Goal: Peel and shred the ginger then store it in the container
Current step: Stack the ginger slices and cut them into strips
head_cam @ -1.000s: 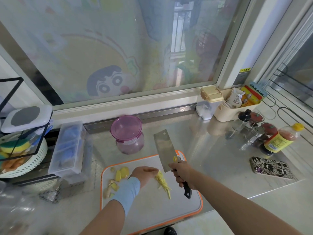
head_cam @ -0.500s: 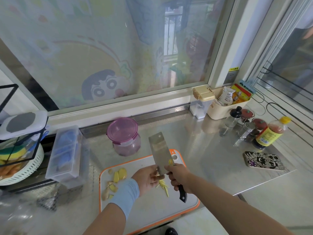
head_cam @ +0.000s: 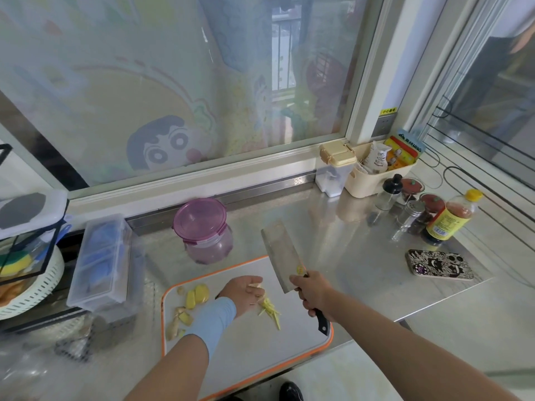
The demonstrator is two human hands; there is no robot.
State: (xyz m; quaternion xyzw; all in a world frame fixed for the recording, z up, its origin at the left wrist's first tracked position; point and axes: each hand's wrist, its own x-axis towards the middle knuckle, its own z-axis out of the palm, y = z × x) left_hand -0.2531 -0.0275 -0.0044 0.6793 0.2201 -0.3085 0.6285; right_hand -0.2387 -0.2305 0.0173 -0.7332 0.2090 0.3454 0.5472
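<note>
From the head camera, the cutting board (head_cam: 260, 357) lay on the steel counter. Over its middle the left hand (head_cam: 244, 295) lay with fingers loosely straight, touching the shredded ginger (head_cam: 270, 309). Ginger slices (head_cam: 198, 295) sat near the board's left edge. The right hand (head_cam: 311, 293) gripped the cleaver (head_cam: 282, 256), its blade lifted above the board's far right corner. The lidded container (head_cam: 202, 230) stood just behind the board

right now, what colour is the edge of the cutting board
Orange, running round the white cutting board; the head view shows it best.
</note>
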